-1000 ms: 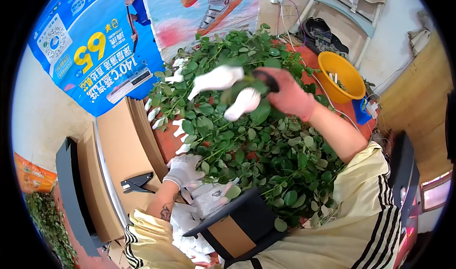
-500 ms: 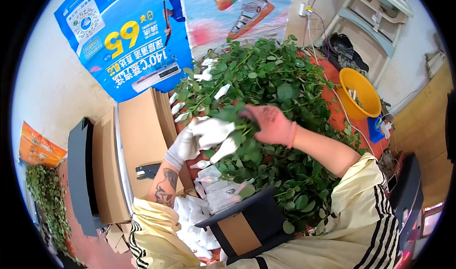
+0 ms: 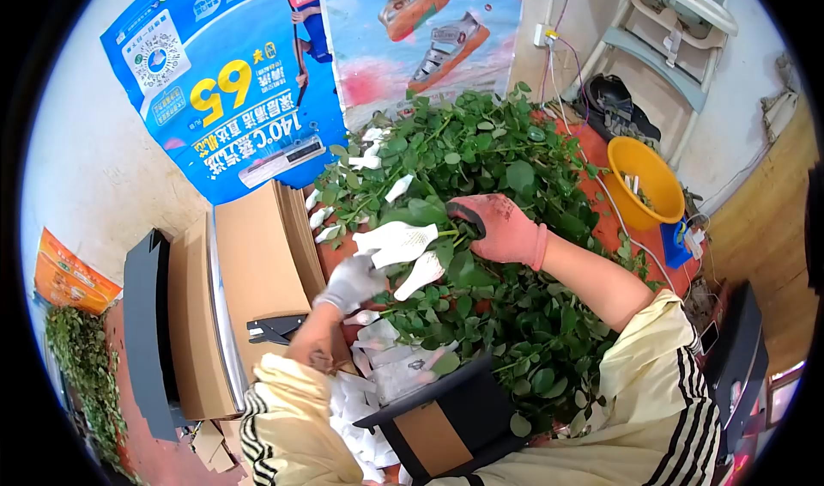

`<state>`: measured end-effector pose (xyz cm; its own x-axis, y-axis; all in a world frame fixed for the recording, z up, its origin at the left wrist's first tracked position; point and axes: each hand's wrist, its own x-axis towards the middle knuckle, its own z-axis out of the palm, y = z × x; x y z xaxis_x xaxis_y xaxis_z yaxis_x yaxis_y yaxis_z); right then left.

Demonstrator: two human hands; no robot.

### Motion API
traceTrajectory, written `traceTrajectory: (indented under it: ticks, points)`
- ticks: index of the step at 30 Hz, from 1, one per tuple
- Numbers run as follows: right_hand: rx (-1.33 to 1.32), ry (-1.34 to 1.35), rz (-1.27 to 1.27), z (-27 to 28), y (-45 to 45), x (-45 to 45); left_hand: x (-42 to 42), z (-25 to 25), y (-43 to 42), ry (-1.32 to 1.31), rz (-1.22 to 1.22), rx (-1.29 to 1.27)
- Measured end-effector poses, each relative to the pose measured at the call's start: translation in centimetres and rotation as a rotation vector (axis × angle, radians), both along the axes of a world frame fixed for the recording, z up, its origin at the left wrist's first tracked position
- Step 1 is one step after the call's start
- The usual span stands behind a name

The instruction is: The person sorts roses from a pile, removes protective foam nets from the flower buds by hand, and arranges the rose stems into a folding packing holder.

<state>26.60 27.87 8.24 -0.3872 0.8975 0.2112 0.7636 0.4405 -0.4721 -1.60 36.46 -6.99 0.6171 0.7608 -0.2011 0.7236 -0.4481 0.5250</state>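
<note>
In a pink glove, my right hand (image 3: 498,230) is closed round green leafy stems above the leaf pile. Two flower heads in white net sleeves stick out to the left of it, a larger one (image 3: 399,242) and a smaller one (image 3: 419,276). My left hand (image 3: 354,282), in a white glove, is just below and left of the larger sleeve; its fingers are blurred, and whether they touch the sleeve is unclear. Leafy stems (image 3: 481,142) with more white-sleeved heads (image 3: 398,188) lie on the red table. White sleeves (image 3: 352,409) are heaped below my left hand.
Cardboard sheets (image 3: 257,246) stand at the left, with a black stapler (image 3: 276,328) on them. A black box with a brown panel (image 3: 429,439) sits nearest my body. A yellow basin (image 3: 644,181), a cable and a blue object (image 3: 675,244) are at the right.
My right hand has brought the sleeved flowers down and left from above the pile. My left hand rose from the sleeves to the flower heads, then moved slightly down from them.
</note>
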Motion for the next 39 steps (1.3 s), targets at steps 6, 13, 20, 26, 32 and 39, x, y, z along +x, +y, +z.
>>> traceTrajectory:
  ticks: [6, 13, 20, 26, 32, 39]
  points:
    - [0.305, -0.091, 0.124, -3.9, 1.9, 0.1, 0.4, 9.5, -0.6, -0.67, -0.148, -0.485]
    - [-0.101, 0.098, 0.071, 0.1, 0.3, 0.6, 3.9, 11.6, -3.3, -1.385, -0.099, -1.346]
    - [0.162, -0.006, -0.031, -1.9, -1.1, 2.5, 7.8, 6.2, 1.1, -0.272, -0.28, 0.445]
    - [0.237, 0.097, 0.033, 0.4, -4.5, 2.1, 10.8, 2.6, -3.3, 0.02, -0.329, 0.107]
    - [0.44, 0.346, -0.2, 3.8, -5.1, 8.0, 11.4, 1.4, -6.8, 0.288, -0.237, 0.047]
    - [-0.039, 1.044, 0.05, 14.4, -10.5, 12.8, 13.3, 7.5, -8.3, -0.389, -0.359, 0.679]
